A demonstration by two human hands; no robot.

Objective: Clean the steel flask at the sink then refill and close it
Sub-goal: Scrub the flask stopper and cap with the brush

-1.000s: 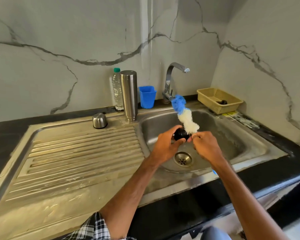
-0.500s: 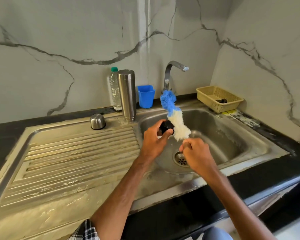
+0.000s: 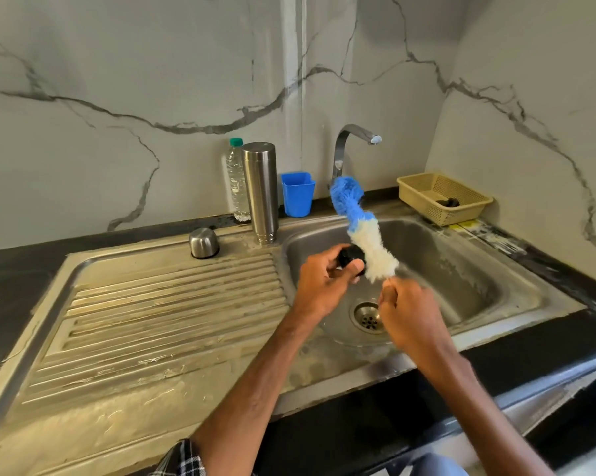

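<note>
Where the ribbed drainboard [image 3: 159, 304] meets the back edge of the sink unit, a small domed steel cap [image 3: 204, 242] sits upright, apart from everything else. To its right a clear plastic bottle [image 3: 236, 182] with a green top stands against the wall. Just in front of the bottle and beside it stands the steel flask [image 3: 260, 192], upright on the rim between drainboard and sink basin [image 3: 461, 269]. It is a tall, slim cylinder of brushed steel with a flat top and a narrower ring at its foot, and no hand touches it. A blue plastic cup [image 3: 298, 193] comes next, then the curved tap [image 3: 355, 139].

Over the basin, the left hand [image 3: 324, 283] holds a black round piece [image 3: 349, 257], fingers curled round it and thumb pressed on its side. The blue-and-white bottle brush [image 3: 358, 228] slants upward, its white bristles touching that piece. The right hand [image 3: 406, 314] grips the brush below the bristles with fingers curled tight; it is blurred, so which fingers pinch the handle is hard to tell. The drain [image 3: 367, 316] lies beneath the hands. Far right, a yellow basket [image 3: 427, 187] holds a small dark object [image 3: 448, 202].
</note>
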